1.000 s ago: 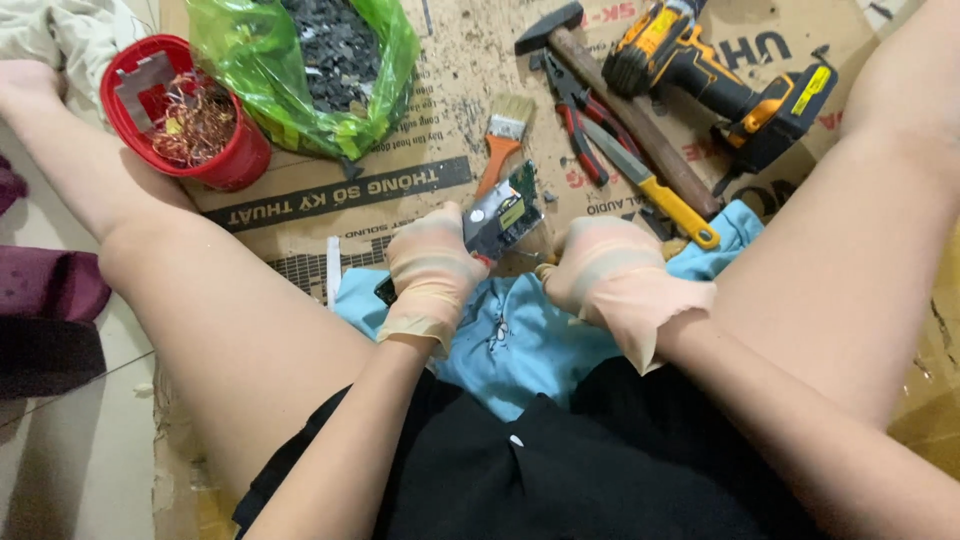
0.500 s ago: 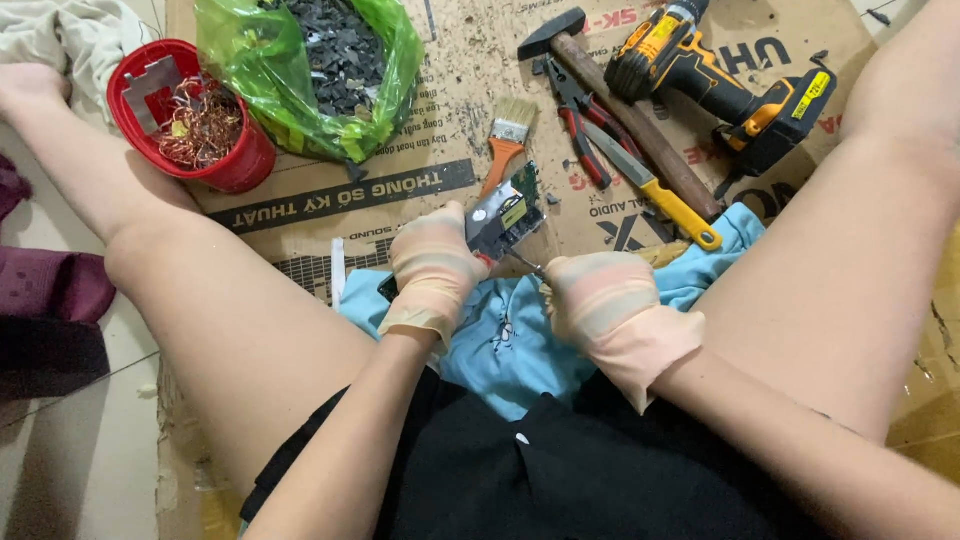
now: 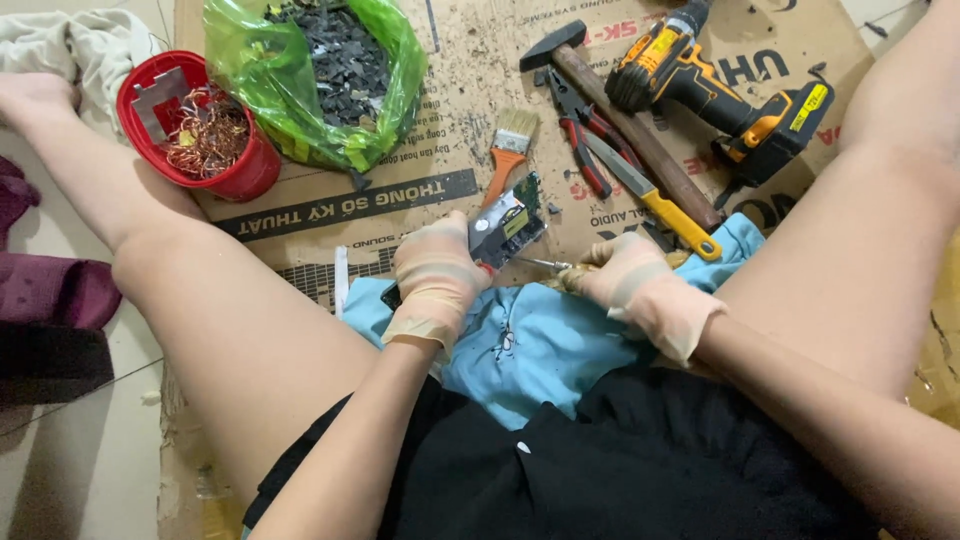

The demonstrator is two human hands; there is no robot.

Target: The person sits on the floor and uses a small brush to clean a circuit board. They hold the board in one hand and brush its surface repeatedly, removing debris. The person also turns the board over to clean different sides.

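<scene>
The person sits on the floor with legs spread over a flattened brown cardboard sheet (image 3: 400, 190). The gloved left hand (image 3: 435, 275) is closed in a pinch around a small green circuit board with a yellow component (image 3: 508, 226), held tilted just above a light blue cloth (image 3: 540, 345) that lies across the lap. The gloved right hand (image 3: 640, 285) is wrapped around the handle of a thin metal-shafted screwdriver (image 3: 545, 264), whose tip points left and sits just under the board's lower edge.

Compared with the earlier views, the right hand has shifted to the right and slightly away from the left hand, so the shaft is now exposed between the two hands. The board stays in the left hand's grip at nearly the same spot. This suggests the tool is being repositioned against the board and not withdrawn.

Nearby items, all apart from the hands:
- red plastic bucket of copper wire scraps (image 3: 200, 130)
- green plastic bag of dark fragments (image 3: 320, 75)
- orange-handled paintbrush (image 3: 508, 150)
- red-handled pliers (image 3: 585, 150)
- wooden-handled hammer (image 3: 625, 120)
- yellow-handled blade tool (image 3: 660, 200)
- yellow and black cordless drill (image 3: 720, 95)
</scene>
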